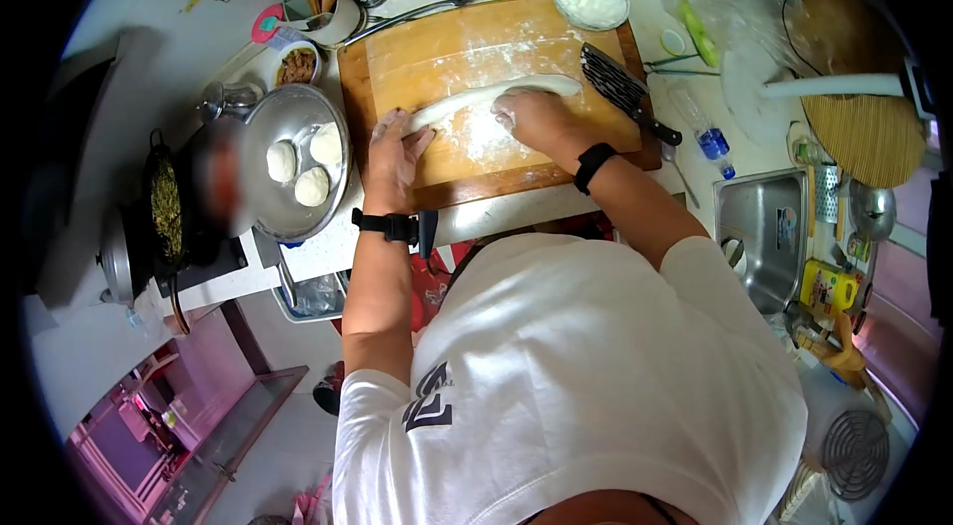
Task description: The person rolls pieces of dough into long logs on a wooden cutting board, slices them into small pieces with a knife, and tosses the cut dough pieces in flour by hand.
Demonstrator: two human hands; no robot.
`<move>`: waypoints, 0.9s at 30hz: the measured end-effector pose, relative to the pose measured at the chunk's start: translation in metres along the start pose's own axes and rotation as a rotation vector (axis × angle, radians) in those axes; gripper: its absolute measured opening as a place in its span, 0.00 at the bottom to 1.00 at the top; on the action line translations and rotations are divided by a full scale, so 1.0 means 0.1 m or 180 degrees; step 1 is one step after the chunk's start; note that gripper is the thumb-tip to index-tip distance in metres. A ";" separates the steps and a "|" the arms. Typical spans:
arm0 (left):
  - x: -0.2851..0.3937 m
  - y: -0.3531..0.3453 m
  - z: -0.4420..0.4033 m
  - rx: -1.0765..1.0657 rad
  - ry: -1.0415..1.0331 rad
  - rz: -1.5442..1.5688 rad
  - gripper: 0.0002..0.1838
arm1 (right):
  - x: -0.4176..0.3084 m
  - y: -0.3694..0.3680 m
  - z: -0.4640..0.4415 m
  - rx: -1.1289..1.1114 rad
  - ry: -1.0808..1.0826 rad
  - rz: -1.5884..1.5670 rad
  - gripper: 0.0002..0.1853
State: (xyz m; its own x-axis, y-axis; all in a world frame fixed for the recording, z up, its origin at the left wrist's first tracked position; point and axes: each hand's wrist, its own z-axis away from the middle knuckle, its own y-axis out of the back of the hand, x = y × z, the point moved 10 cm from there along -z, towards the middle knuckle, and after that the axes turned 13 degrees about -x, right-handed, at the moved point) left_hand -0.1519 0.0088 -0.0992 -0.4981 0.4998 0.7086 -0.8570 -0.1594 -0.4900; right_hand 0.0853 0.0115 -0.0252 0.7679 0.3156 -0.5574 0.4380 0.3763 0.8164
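Black pan (pixel 159 150) at the far left, chopped green filling (pixel 166 212) spread inside it. Next comes the steel bowl (pixel 290 118) with three pale dough balls (pixel 281 161), sitting apart from the board, and just beyond its rim a small white bowl (pixel 317 74) of something brown. My left hand (pixel 395 150) is at the near-left part of the wooden board (pixel 417 49), fingers and thumb spread at the left end of the long dough rope (pixel 457 111), not clenched. That rope lies across the middle of the floured board, angling slightly away from me toward the right. My right hand (pixel 531 118) is on its near side with the fingers curled under (whether they grip the dough or only press it, I cannot tell). Past it, a bowl of white powder (pixel 594 26) stands at the far-right corner, and a black-bladed knife (pixel 623 88) lies over the board's right edge, handle toward the sink (pixel 759 237)
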 end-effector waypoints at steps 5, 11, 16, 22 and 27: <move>0.10 0.05 0.19 -0.0001 -0.0089 -0.0075 0.29 | -0.01 -0.23 -0.22 -0.0112 -0.0168 0.0410 0.05; 0.09 0.09 0.38 -0.0044 -0.0132 -0.0029 0.28 | -0.09 -0.29 -0.32 -0.0462 -0.0174 0.0829 0.10; 0.02 0.17 0.66 -0.0157 -0.0065 0.0149 0.25 | 0.07 -0.21 -0.50 -0.0504 -0.0456 -0.0023 0.10; -0.17 0.37 1.17 -0.0412 0.0172 0.0221 0.24 | -0.64 -0.29 -0.57 -0.0744 -0.0514 -0.2166 0.13; -0.45 0.82 1.57 -0.0243 0.0341 0.0602 0.22 | -2.31 -0.74 -0.70 -0.1131 0.0882 -0.1684 0.07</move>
State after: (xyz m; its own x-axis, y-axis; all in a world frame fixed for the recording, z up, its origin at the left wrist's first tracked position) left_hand -0.2198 -0.1605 -0.0917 -0.6286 0.5554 0.5445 -0.7353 -0.1962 -0.6488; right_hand -0.1569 -0.0283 0.0324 0.3250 0.2041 -0.9234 0.5047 0.7883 0.3519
